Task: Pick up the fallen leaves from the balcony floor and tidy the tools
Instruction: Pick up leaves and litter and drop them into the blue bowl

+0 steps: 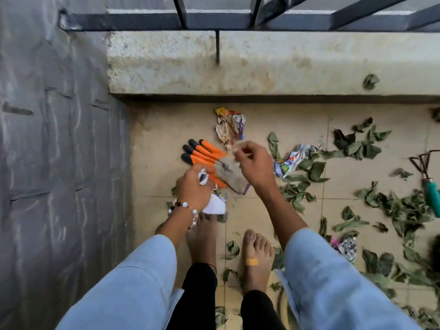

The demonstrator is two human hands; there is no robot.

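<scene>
2 hands over the tiled balcony floor [262, 210], both slightly motion-blurred. Left hand [194, 186] has its fingers curled round a crumpled white scrap with dark marks [203, 176]; a white ribbed paper piece [215, 206] pokes out just below that hand, partly hidden by the wrist, so whether it is also held is unclear. Beaded bracelet [188, 208] on the left wrist. Right hand [254, 163] has fingers bent inward with thumb near fingertips; something thin may be pinched, too blurred to tell.

Between and just beyond the hands lie orange rubber-coated gloves [204, 154] with black fingertips and a dirty beige knit cuff, cuff end partly covered by the right hand. Beyond the right hand, a crinkled foil wrapper [229, 127]; just to its right, another printed wrapper [289, 160]. Wilted dark-green leaves [357, 146] are scattered well to the right of the right hand and near the bare feet. A hand rake [428, 179] with metal prongs and green handle is cut off at the right edge. Rough stained concrete ledge [262, 67] beyond, with 1 leaf on it.
</scene>
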